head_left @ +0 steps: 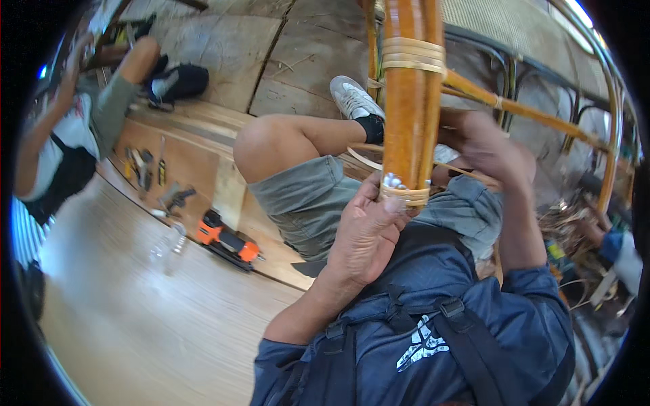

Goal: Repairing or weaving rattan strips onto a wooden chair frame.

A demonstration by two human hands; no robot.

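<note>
Varnished rattan poles (406,128), side by side, come down from the top toward my lap. Pale rattan strip is wound round them in a higher band (414,54) and in a lower wrapping (407,195) at the near end, where small white spots show. My left hand (369,233) is closed on that near end, thumb on the wrapping and the other fingers partly hidden behind. A loose strip (363,158) curves out on the left side of the poles. My right hand (482,145) is just right of the poles, smeared by motion, so its fingers cannot be made out.
An orange and black nail gun (229,240) lies at the left on wooden boards, near a clear plastic container (168,242) and several hand tools (143,166). Another person (81,128) sits at the far left. Rattan frame rails (528,111) extend right, above scattered strip scraps (565,227).
</note>
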